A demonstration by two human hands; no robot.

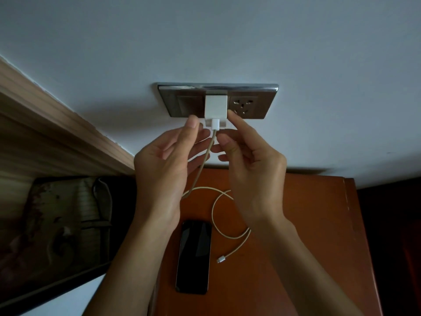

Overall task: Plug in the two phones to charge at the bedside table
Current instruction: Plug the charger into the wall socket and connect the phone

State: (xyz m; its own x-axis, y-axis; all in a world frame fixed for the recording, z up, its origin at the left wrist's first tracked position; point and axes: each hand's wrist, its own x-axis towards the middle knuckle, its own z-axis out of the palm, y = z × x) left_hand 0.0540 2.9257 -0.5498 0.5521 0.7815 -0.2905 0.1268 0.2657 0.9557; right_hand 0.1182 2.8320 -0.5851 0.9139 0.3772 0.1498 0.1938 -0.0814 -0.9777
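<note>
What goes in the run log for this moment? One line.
charger in wall socket | both hands at its cable plug | phone on table, unplugged | second phone unseen

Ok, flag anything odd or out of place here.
Nothing looks damaged or askew. Only one phone is visible on the bedside table, though the task names two, and the cable's free plug lies unconnected beside it.

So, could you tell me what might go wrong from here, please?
1. Both hands, left hand and right hand, work at the white charger; tugging the cable could loosen it from the wall socket panel.
2. The loose cable end lies beside the phone, unconnected; a pull might drag it off the bedside table.
</note>
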